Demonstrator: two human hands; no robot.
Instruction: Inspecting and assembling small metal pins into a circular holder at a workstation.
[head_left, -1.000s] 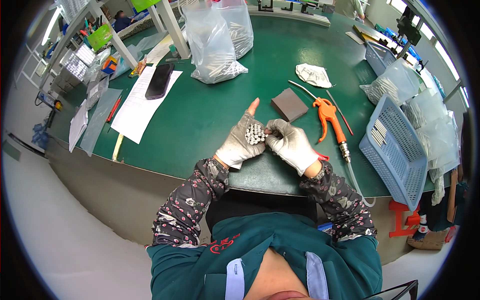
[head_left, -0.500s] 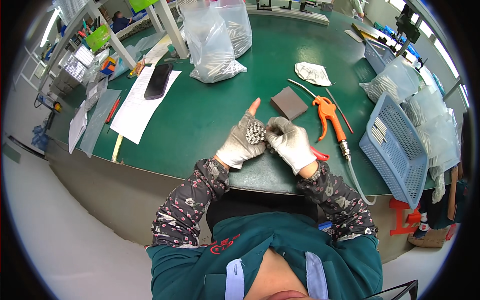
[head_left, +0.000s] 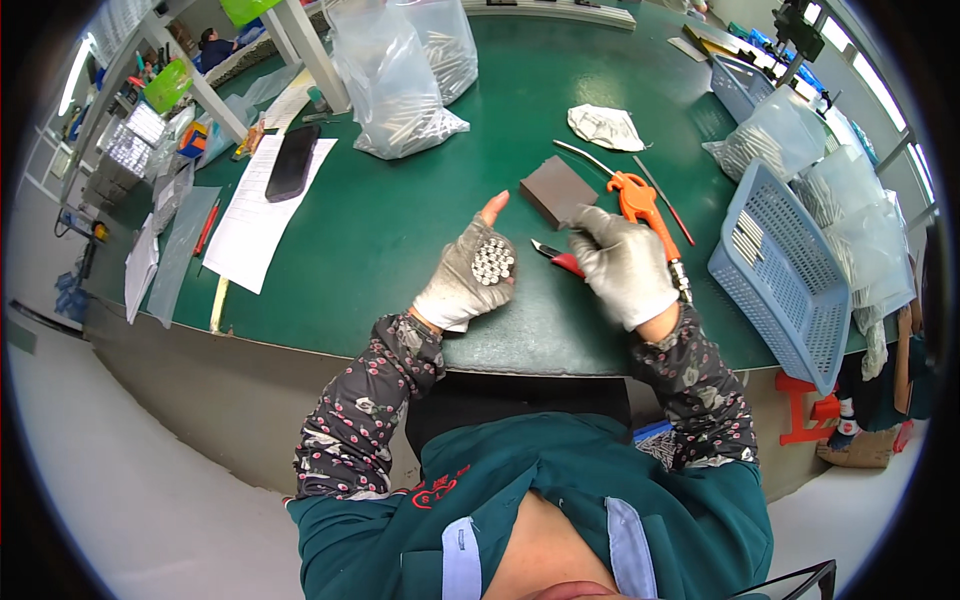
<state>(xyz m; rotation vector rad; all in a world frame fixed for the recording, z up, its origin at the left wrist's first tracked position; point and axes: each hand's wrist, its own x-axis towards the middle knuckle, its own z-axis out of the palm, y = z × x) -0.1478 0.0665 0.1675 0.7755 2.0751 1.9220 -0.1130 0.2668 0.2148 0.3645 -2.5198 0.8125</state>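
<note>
My left hand, in a white-and-grey glove with its bare thumb sticking up, is closed around a bundle of thin metal rods. The rods' round, shiny ends face up. My right hand, also gloved, hovers to the right of it with bent, blurred fingers. Whether anything is in them cannot be made out. Partly under that hand lies a tool with a pointed metal tip and red handle. Just beyond the fingers is a dark brown block. An orange air blow gun lies beside my right hand, partly hidden by it.
A blue perforated basket with several metal rods stands at the right, near bags of rods. A crumpled white cloth lies farther back. At the left are a phone, paper sheets and plastic bags of rods.
My right hand has left the bundle and moved right, toward the blow gun, uncovering the red-handled tool's tip. My left hand still holds the rods. The whole view has shifted slightly.
</note>
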